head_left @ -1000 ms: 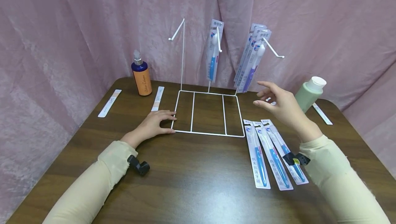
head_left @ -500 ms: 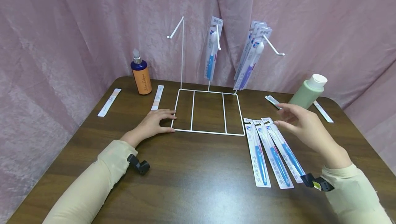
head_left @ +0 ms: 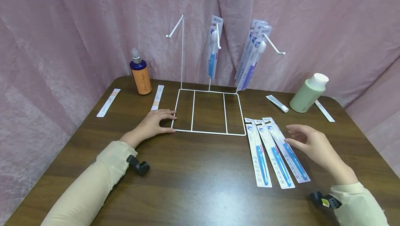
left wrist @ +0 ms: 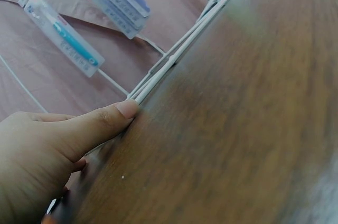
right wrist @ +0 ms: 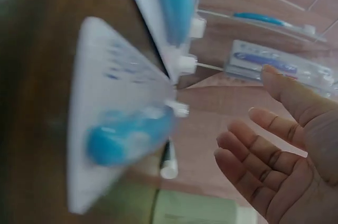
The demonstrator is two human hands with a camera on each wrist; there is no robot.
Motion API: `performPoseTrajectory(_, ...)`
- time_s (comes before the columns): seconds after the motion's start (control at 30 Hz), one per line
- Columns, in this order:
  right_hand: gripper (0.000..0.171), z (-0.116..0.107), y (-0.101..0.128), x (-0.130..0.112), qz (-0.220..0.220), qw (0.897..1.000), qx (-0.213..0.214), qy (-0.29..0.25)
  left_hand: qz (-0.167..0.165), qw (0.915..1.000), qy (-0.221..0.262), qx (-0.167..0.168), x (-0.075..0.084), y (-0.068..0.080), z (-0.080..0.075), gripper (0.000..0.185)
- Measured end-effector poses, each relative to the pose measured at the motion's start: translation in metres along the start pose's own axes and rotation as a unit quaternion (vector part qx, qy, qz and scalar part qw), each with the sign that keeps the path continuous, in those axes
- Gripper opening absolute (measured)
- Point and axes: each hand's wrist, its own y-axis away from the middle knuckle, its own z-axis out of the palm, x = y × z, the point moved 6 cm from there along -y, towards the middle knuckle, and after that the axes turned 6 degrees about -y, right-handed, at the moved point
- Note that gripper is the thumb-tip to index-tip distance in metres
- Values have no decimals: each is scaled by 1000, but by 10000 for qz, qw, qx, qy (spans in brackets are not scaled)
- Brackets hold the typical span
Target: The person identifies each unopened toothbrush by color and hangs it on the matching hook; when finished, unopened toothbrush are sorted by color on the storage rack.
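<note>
Three toothbrush packs (head_left: 275, 153) lie fanned on the table (head_left: 200, 177), the rightmost just beside the right hand (head_left: 314, 146), whose thumb and fingers stand loosely apart. Left of them is the white rack (head_left: 209, 132); the left hand (head_left: 153, 122), thumb and fingers spread wide, touches its near corner.

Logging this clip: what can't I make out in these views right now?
Head: near end of the paper strip, hidden by the left hand.
Head: far end of the right-hand strip, behind the green bottle.
Right wrist: print on the nearest toothbrush pack, blurred.
</note>
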Motion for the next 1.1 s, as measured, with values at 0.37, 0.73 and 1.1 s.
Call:
performPoseTrajectory(0.37,50,19,1,24,695,9958,-586,-130,17,10000,81,25,-2,-1,1,54)
performPoseTrajectory(0.73,53,36,3,33,928,9917,-891,78,75,9999,91,78,-3,-1,2,54)
performPoseTrajectory(1.1,61,43,2,38,1486,9841,-973,-42,58,9999,114,45,-2,0,1,54)
